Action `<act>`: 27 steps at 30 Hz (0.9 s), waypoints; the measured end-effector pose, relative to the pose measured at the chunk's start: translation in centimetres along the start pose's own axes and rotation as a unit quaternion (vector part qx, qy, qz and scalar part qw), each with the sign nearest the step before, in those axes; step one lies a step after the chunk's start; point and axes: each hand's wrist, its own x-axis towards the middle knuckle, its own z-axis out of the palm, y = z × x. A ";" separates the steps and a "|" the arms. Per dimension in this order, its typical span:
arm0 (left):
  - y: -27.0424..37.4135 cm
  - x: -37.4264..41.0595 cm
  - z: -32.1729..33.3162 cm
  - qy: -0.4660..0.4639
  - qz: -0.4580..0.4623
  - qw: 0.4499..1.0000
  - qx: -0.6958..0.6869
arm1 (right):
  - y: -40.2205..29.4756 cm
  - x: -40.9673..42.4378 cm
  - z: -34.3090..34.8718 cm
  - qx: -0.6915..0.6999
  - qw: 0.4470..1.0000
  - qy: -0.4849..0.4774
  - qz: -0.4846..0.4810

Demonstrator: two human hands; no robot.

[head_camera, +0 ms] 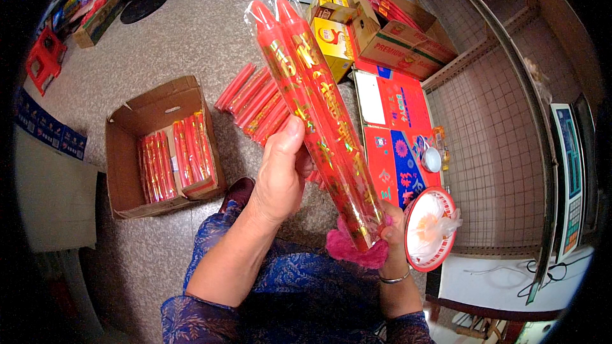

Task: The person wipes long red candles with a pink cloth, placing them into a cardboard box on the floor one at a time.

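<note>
A pair of large red candles [330, 119] in clear plastic wrap, with gold decoration, is held up slantwise before me. My left hand [283, 172] grips it around the middle, thumb on top. At its lower end my right hand [393, 229], with a bracelet at the wrist, holds the base together with a fuzzy pink cloth [356, 248]. Behind the pair, several wrapped red candles [253, 100] lie in a row on the floor. To the left stands an open cardboard box [158, 91] with more wrapped red candles [191, 150] upright or leaning inside.
Red printed cartons [397, 105], a yellow box [332, 38] and an open carton [401, 50] of red packets stand at the right, beside wire-mesh shelving [483, 129]. Near my right hand is a red-rimmed basin [430, 260] holding a plastic bag. A red stool [45, 59] stands far left.
</note>
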 end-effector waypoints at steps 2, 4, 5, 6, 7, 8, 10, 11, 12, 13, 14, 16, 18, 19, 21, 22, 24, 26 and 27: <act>-0.1 0.0 -0.6 -0.046 -0.009 0.999 -0.024 | 0.4 0.0 -0.6 0.036 0.999 -0.025 0.000; 0.1 0.1 -1.5 -0.128 -0.011 0.991 -0.028 | 1.3 0.3 -2.0 0.105 0.991 -0.087 0.002; 0.0 0.0 -1.2 -0.110 -0.010 0.994 -0.017 | 1.3 0.2 -1.9 0.124 0.989 -0.082 0.009; -0.1 -0.1 -0.5 -0.091 -0.009 0.996 -0.007 | 1.2 0.1 -1.6 0.143 0.987 -0.078 0.016; 0.0 -0.2 -0.2 -0.072 -0.007 0.997 0.006 | 0.9 0.2 -1.2 0.163 0.983 -0.076 0.023; 0.1 -0.2 -0.4 -0.077 -0.006 0.997 0.031 | 0.7 0.3 -1.0 0.173 0.981 -0.081 0.019; 0.0 -0.1 -1.0 -0.088 -0.004 0.993 0.077 | 0.3 0.3 -0.8 0.192 0.977 -0.090 0.011; 0.3 -0.1 -1.0 -0.096 -0.018 0.992 0.082 | 0.1 0.3 -0.6 0.190 0.978 -0.086 0.008; 0.6 -0.2 -0.8 -0.105 -0.031 0.990 0.087 | -0.2 0.3 -0.4 0.188 0.979 -0.083 0.005; 0.9 -0.2 -0.7 -0.112 -0.045 0.988 0.093 | -0.5 0.3 -0.1 0.187 0.979 -0.079 0.002; 1.0 -0.2 -0.5 -0.108 -0.036 0.989 0.092 | -1.2 0.2 0.4 0.176 0.981 -0.071 0.026; 1.0 -0.2 -0.1 -0.099 -0.016 0.991 0.091 | -2.9 -0.1 1.8 0.156 0.983 -0.056 0.074; 0.8 -0.2 -0.3 -0.094 -0.024 0.992 0.084 | -3.6 -0.1 2.3 0.178 0.976 -0.077 0.101; 0.7 -0.2 -0.3 -0.093 -0.027 0.992 0.080 | -3.9 -0.2 2.4 0.189 0.972 -0.086 0.112; 0.8 -0.2 -0.3 -0.091 -0.038 0.994 0.047 | -4.2 -0.4 2.6 0.204 0.968 -0.091 0.117; 0.7 -0.2 -0.2 -0.096 -0.041 0.994 0.037 | -4.3 -0.4 2.6 0.211 0.966 -0.093 0.118; 0.7 -0.1 -0.2 -0.111 -0.043 0.993 0.025 | -4.5 -0.3 3.0 0.211 0.970 -0.071 0.101; 0.5 -0.1 -0.3 -0.126 -0.039 0.991 0.021 | -4.5 -0.3 3.1 0.214 0.970 -0.063 0.094; 0.2 0.0 -0.4 -0.130 -0.034 0.991 0.019 | -4.5 -0.3 3.1 0.216 0.970 -0.067 0.095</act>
